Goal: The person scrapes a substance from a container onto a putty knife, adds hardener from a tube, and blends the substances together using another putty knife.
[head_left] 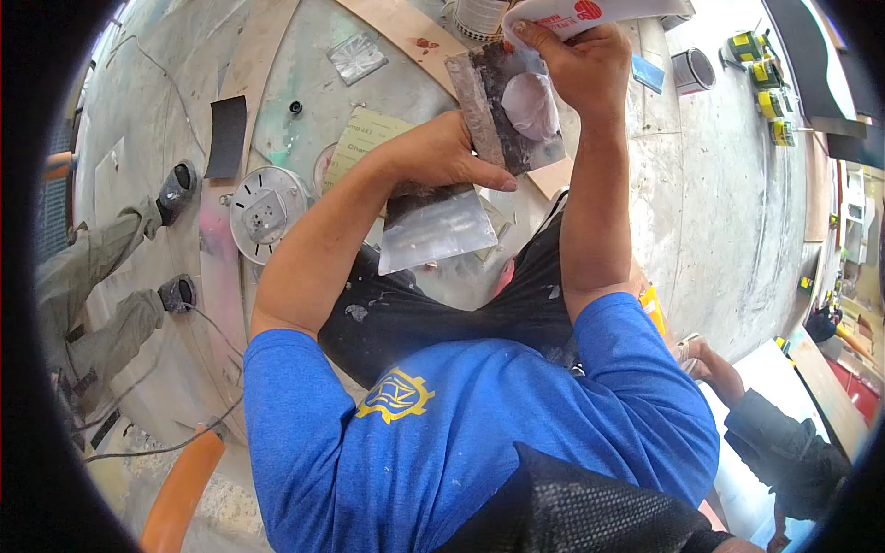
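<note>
Dark board (487,81) far ctr., gripped in L hand (431,152); white packet (616,11) far R, pinched in R hand (590,66); pinkish putty (529,107) on board; risk: loose L grip, board tilts, putty slides; hard R squeeze, poss. spill

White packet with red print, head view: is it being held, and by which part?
Yes: the right hand grips the white packet along its near edge; its far side runs out of the picture.

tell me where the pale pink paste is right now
In the head view, the pale pink paste sits on the dark board, just below the right hand, to the right of the left hand.
</note>
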